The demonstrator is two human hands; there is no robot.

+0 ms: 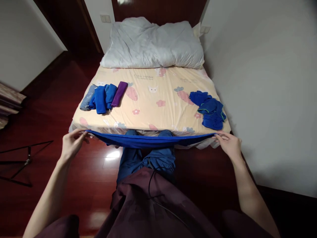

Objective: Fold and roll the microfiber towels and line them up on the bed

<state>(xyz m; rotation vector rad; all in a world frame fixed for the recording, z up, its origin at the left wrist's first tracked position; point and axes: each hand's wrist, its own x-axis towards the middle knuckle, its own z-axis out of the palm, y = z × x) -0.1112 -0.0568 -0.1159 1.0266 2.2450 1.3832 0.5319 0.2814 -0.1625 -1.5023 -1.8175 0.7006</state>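
A blue towel (148,140) hangs stretched wide between my two hands, just in front of the foot of the bed. My left hand (73,141) pinches its left upper corner, and my right hand (229,142) pinches the right one. The edge sags slightly in the middle, and the lower part of the cloth is mostly out of sight from above. On the bed's left side lie several rolled or folded cloths: a grey-blue one (88,98), blue ones (100,99) and a purple one (120,94). Crumpled blue cloths (210,110) sit in a loose heap on the right.
The bed (153,112) has a yellow patterned sheet, with a pale folded quilt (153,44) at its head. A white wall (272,82) runs along the right. Black tripod legs (27,161) stand on the dark red floor at left, near a curtain (10,99).
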